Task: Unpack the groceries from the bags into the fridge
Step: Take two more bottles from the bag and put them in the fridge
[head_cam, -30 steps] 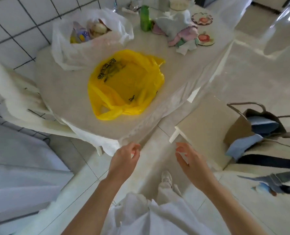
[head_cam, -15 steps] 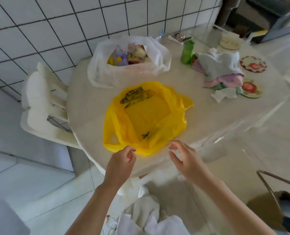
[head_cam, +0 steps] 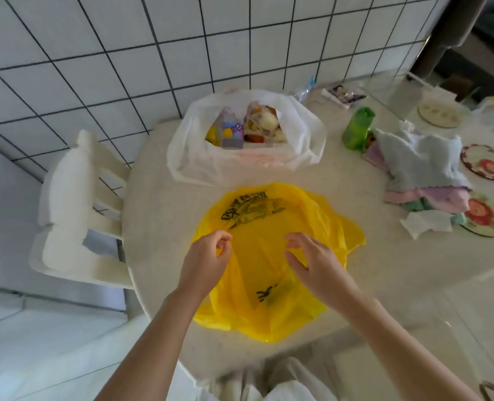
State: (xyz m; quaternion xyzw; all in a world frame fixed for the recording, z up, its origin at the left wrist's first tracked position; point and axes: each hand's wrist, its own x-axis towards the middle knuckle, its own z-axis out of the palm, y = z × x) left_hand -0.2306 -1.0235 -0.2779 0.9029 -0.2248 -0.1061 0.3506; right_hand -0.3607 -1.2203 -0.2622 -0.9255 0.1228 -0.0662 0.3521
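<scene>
Both hands moved forward from the table edge; I log them over the yellow bag (head_cam: 271, 256). Left hand (head_cam: 203, 260): pinches the bag's rim. Right hand (head_cam: 312, 261): fingers spread, empty. White grocery bag (head_cam: 240, 157): behind, on the table (head_cam: 159, 198).

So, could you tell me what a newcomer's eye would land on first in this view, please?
Most striking is the bright yellow bag lying on the table nearest the person, with the left hand and right hand over it. Just behind it stands a white bag, open, with groceries showing. A white chair stands to the table's left.
</scene>
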